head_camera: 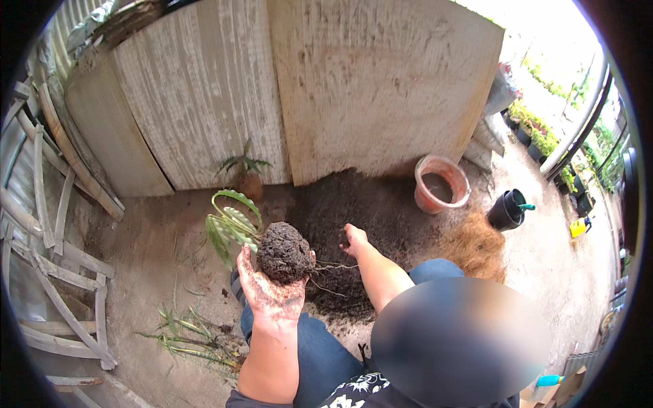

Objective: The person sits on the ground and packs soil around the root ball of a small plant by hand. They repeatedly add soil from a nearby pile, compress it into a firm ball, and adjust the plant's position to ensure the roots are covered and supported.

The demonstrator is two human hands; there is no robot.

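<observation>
My left hand (278, 296), smeared with soil, cups a dark root ball (285, 252) from below. The plant lies on its side, its long wavy green leaves (232, 219) pointing left. A few thin pale roots trail out to the right of the ball. My right hand (353, 240) reaches over the dark soil heap (377, 204), its fingers bent. Whether it holds any soil I cannot tell. The heap spreads over the ground against the upright boards and down towards my knees.
An orange-red plastic pot (426, 199) stands right of the heap. Beyond lie brown coir fibre (474, 245) and a black pot (505, 210) with a green handle in it. A fibre-wrapped plant (250, 186) stands by the boards (214, 92). Pulled plants (196, 336) and a wooden frame (66, 285) are left.
</observation>
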